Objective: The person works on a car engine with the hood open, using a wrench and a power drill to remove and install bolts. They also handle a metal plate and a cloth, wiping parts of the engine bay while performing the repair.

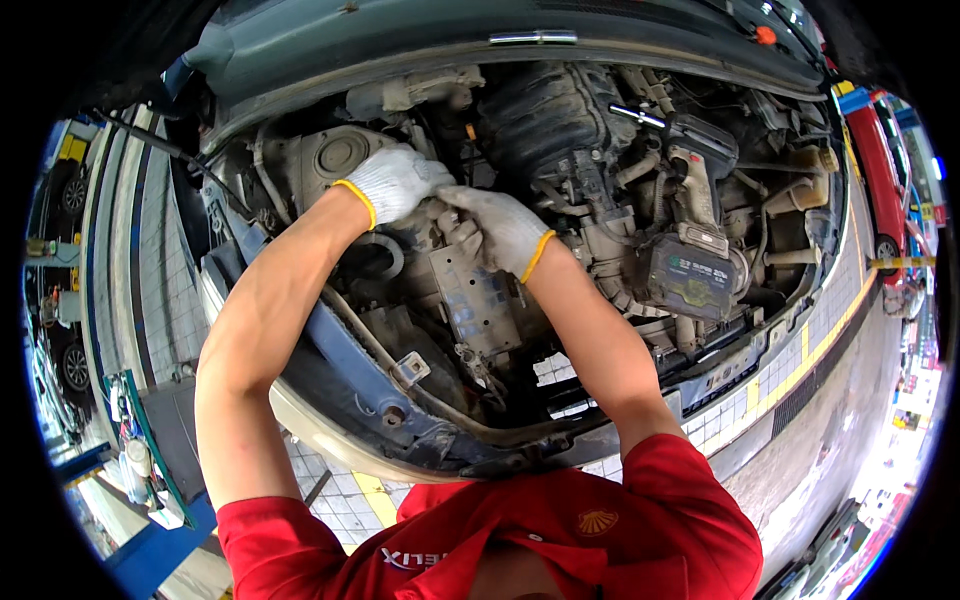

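Both my hands wear white knit gloves with yellow cuffs, and they meet over the engine bay. My left hand (398,183) is curled closed beside a round-topped grey housing (342,153); its fingertips are hidden. My right hand (503,228) is closed too, its fingers bent down just above a metal plate with holes (470,300). Whatever lies between the fingers of either hand is too covered to name. To the right, a cordless power wrench (700,190) with a dark battery rests on the engine, a shiny extension bar (637,116) at its head.
A ribbed black engine intake (550,110) sits beyond my hands. The raised hood (400,40) spans the far side, with a prop strut (165,150) at left. The car's front edge (340,370) lies before me. A tool cart (140,450) stands left, a red car (875,170) right.
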`<action>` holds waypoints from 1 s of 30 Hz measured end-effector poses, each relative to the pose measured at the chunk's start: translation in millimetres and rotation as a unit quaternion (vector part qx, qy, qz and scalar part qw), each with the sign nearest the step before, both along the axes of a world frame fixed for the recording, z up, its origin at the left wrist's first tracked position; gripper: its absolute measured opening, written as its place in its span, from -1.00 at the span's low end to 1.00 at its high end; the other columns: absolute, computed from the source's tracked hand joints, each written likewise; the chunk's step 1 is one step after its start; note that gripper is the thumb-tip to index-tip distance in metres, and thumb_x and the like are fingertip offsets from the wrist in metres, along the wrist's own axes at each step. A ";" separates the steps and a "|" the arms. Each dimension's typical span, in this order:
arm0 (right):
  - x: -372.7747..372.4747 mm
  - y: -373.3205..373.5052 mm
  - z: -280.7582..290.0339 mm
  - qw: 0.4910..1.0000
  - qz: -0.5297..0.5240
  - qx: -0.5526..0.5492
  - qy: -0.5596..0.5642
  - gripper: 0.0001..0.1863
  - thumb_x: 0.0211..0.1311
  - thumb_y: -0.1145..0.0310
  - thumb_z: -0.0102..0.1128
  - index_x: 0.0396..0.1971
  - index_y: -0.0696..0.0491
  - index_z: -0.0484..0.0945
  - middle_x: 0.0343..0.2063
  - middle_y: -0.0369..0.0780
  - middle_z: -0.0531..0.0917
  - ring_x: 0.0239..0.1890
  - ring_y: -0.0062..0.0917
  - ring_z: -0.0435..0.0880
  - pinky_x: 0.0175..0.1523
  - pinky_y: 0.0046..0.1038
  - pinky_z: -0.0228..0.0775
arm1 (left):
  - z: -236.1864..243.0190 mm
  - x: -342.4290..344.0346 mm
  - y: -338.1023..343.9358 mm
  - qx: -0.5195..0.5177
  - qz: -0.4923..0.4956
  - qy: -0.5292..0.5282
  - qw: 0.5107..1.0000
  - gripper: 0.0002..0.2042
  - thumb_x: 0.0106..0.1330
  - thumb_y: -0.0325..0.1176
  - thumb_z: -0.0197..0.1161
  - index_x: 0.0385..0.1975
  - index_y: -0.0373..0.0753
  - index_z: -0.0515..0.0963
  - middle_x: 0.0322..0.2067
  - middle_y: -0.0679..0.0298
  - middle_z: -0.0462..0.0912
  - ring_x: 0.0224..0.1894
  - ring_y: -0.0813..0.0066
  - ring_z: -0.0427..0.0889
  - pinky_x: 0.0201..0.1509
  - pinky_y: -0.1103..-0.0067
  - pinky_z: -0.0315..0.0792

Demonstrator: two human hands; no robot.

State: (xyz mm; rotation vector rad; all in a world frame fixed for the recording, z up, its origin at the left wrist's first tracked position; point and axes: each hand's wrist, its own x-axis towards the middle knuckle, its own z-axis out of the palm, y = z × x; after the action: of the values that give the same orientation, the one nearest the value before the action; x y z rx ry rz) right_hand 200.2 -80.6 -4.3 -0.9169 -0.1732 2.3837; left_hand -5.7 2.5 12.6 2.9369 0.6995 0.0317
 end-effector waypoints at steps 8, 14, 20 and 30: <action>-5.9 10.9 -3.3 0.998 0.013 -0.061 0.032 -0.76 0.55 0.13 0.17 -0.37 -0.13 0.51 -0.61 -0.45 0.52 -0.74 -0.80 0.26 -0.71 -0.77 0.12 | -6.1 -3.7 -2.4 0.025 0.064 0.096 0.993 -0.66 0.22 -0.45 0.28 0.02 -0.22 0.71 -0.03 0.12 0.77 0.03 0.10 0.74 0.14 0.32 0.61; 1.1 7.3 -16.2 1.000 -0.024 -0.014 -0.005 -0.88 0.48 0.15 0.28 -0.21 -0.16 0.61 -0.46 -0.38 0.62 -0.63 -0.71 0.41 -0.65 -0.71 0.20 | 0.8 4.7 -0.4 0.007 0.071 0.114 0.991 -0.60 0.26 -0.49 0.26 0.13 -0.18 0.65 -0.07 0.06 0.78 -0.01 0.04 0.76 0.09 0.29 0.64; -7.2 10.7 -9.3 0.980 -0.021 0.037 -0.195 -0.85 0.54 0.26 0.23 -0.11 0.01 0.57 -0.41 -0.27 0.67 -0.69 -0.73 0.41 -0.70 -0.74 0.26 | -0.7 1.7 -1.6 -0.037 0.064 0.086 0.994 -0.58 0.26 -0.55 0.21 0.12 -0.11 0.68 0.11 0.22 0.71 0.14 0.06 0.68 0.19 0.25 0.58; -0.8 36.1 -33.3 0.934 0.154 0.191 -0.260 -0.76 0.46 0.39 0.27 0.03 0.14 0.58 -0.35 -0.26 0.66 -0.62 -0.70 0.47 -0.56 -0.61 0.48 | 57.6 5.2 -7.2 -0.006 0.078 0.172 0.982 -0.49 0.22 -0.27 0.42 0.23 -0.05 0.60 0.08 0.22 0.71 0.13 0.11 0.69 0.19 0.24 0.58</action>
State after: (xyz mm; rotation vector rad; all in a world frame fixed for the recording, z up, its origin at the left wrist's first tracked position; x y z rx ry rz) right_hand 199.4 -44.5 -37.6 -1.3772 -1.0141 2.1937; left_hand -0.5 -4.7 70.2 2.8963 0.9704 -0.4748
